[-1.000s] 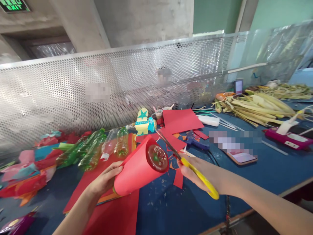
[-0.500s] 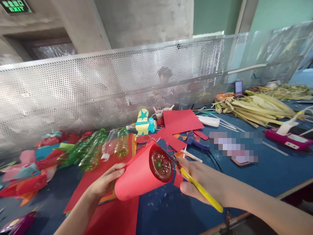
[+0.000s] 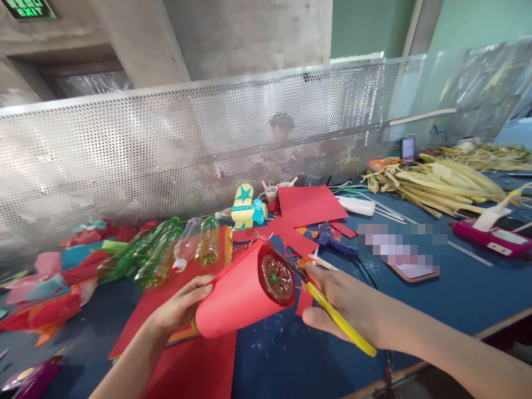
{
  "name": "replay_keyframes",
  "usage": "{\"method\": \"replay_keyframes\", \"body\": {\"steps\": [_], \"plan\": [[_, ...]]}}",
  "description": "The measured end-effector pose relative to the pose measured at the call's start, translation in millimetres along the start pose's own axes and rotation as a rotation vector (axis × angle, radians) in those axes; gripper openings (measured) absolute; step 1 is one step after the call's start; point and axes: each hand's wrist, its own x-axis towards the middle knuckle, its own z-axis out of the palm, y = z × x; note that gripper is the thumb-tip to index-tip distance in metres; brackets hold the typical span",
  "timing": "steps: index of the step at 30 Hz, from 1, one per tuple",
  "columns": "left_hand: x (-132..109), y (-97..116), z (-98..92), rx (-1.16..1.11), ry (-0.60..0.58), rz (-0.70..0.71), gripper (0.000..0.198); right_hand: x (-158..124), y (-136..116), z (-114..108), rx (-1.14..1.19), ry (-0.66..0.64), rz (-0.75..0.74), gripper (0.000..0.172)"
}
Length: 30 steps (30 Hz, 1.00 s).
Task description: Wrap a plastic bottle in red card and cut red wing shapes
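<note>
- Fingers [image 3: 202,288] of the left hand [image 3: 180,306] are closed around one roll of red paper [image 3: 233,299], held tilted above the table [image 3: 270,354].
- One bottle [image 3: 276,279] sits inside that roll, its dark base facing out at the right-hand end.
- The right hand [image 3: 344,302] grips one pair of scissors [image 3: 339,317] by the yellow handles; the blades lie along the roll's upper rim, and whether they are biting into paper I cannot tell.
- Just beyond the roll are red scraps [image 3: 299,242], too jumbled to count, with one blue glue gun [image 3: 336,244] beside them.
- One red sheet [image 3: 311,205] lies behind the scraps; to its left is one decorated bottle [image 3: 245,209] wearing yellow and blue paper.
- Left of the roll, at least four bare bottles lie together: one clear bottle [image 3: 188,241] and at least three green bottles [image 3: 158,263], overlapping.
- To the right are two phones, one lying flat [image 3: 411,269] and one propped upright [image 3: 408,149].
- Farther out stand one magenta device [image 3: 492,239], one bundle of pale husks [image 3: 449,180] and one perforated screen [image 3: 124,149].
</note>
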Motion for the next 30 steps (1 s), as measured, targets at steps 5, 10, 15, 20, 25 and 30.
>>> {"method": "replay_keyframes", "body": {"steps": [5,10,15,20,25,30], "plan": [[-0.6,1.7,3.3,-0.189,-0.041,-0.158,0.042,1.1,1.5,2.7,0.016,0.007,-0.036,0.050],[-1.0,1.9,3.6,-0.151,-0.070,-0.137,0.044,2.2,6.1,8.8,0.026,0.046,-0.037,0.052],[-0.4,0.8,3.8,-0.153,-0.053,-0.152,0.042,3.7,7.1,9.7,0.077,0.045,-0.025,0.055],[-0.4,3.2,5.7,-0.192,-0.085,-0.180,0.039,5.4,9.6,14.2,0.111,0.073,-0.010,0.060],[-1.0,3.3,4.7,-0.239,-0.078,-0.196,0.035,6.1,11.7,18.0,0.132,0.100,0.001,0.063],[-0.2,0.1,3.6,-0.328,-0.090,-0.233,0.034,5.2,13.8,20.7,0.158,0.115,0.026,0.065]]}}
